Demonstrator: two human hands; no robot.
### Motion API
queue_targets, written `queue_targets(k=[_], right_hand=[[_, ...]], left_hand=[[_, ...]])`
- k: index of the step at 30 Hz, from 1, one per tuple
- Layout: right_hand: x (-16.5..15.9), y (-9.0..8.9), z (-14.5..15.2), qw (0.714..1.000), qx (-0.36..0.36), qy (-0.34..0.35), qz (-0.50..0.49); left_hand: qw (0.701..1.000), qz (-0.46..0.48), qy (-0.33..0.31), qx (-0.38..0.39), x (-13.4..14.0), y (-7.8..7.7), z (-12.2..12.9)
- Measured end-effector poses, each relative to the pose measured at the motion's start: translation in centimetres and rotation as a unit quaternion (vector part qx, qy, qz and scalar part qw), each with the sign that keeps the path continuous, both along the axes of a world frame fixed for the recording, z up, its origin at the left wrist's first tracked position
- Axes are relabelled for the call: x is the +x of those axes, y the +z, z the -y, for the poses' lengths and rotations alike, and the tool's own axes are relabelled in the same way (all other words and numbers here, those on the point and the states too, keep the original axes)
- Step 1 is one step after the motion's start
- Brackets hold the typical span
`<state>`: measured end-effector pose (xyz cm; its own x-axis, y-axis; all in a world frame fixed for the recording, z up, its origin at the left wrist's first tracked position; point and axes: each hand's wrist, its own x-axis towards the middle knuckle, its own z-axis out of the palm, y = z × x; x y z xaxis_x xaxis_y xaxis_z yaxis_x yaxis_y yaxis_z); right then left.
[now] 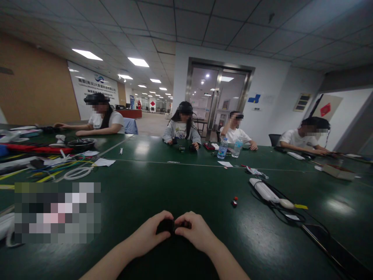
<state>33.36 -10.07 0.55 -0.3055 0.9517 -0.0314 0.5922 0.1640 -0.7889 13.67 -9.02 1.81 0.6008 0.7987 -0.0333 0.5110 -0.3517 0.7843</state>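
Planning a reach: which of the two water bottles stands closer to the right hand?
The left water bottle; the other bottle stands to its right, farther from the right hand.

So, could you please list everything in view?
Flat tabletop: 1, green, foreground
Small dark object: 1, near-black, bottom centre
Small blocky piece: 1, red, white, black, right of centre
Long plastic bar: 1, white, right
Flat slab-shaped device: 1, black, lower right
Labelled plastic bottles: 2, clear and blue, far side
Shallow open box: 1, brown, far right
Coiled cable: 1, white, left
Tangled leads: several, mixed colours, left
Paper slips: several, white, scattered
Seated people: 4, light tops, far side
Glass double door: 1, silver frame, background
Lettered wall sign: 1, white, background left
Ceiling lights: several, white, overhead
Left hand: 1, bare, gripping the small dark object
Right hand: 1, bare, likewise
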Motion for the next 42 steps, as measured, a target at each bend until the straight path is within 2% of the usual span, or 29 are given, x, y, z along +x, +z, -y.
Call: queue_targets(k=[7, 14, 18, 24, 28, 31, 35, 38, 40, 42], right_hand=[[0.0, -0.2, -0.1, 0.999, 0.018, 0.033, 0.012], [-0.2, -0.8, -0.5, 0.998, 0.054, 0.039, 0.007], [-0.2, -0.9, -0.5, 0.998, 0.047, 0.039, 0.002], [-0.2, -0.6, -0.4, 0.999, 0.022, 0.028, 0.003], [0.6, -0.8, -0.7, 0.999, 0.018, -0.035, -0.015], [1.7, -1.0, -1.1, 0.997, 0.010, -0.080, -0.020], [2.7, -1.1, -1.5, 0.992, -0.012, -0.118, -0.043], [2.9, -1.0, -1.6, 0.990, -0.012, -0.135, -0.047], [2.9, -1.0, -1.7, 0.989, -0.011, -0.138, -0.045], [2.8, -1.0, -1.7, 0.990, -0.007, -0.137, -0.043]], left_hand=[[1.000, -0.012, -0.002, 0.003, 0.1, 0.4, 0.2], [0.999, 0.010, -0.017, 0.033, -0.1, -1.5, -0.6], [0.998, 0.019, -0.030, 0.045, -0.2, -2.2, -1.0], [0.997, -0.038, -0.052, 0.030, -0.2, -1.2, -0.6], [0.996, -0.063, -0.035, 0.055, -1.2, -1.0, -1.4], [0.993, -0.071, 0.030, 0.085, -3.6, -1.5, -3.1], [0.969, -0.118, 0.181, 0.121, -8.4, -2.0, -5.6], [0.923, -0.174, 0.327, 0.110, -11.7, -2.3, -6.6], [0.874, -0.212, 0.427, 0.092, -13.3, -2.6, -6.8], [0.829, -0.239, 0.495, 0.103, -14.2, -3.0, -6.9]])
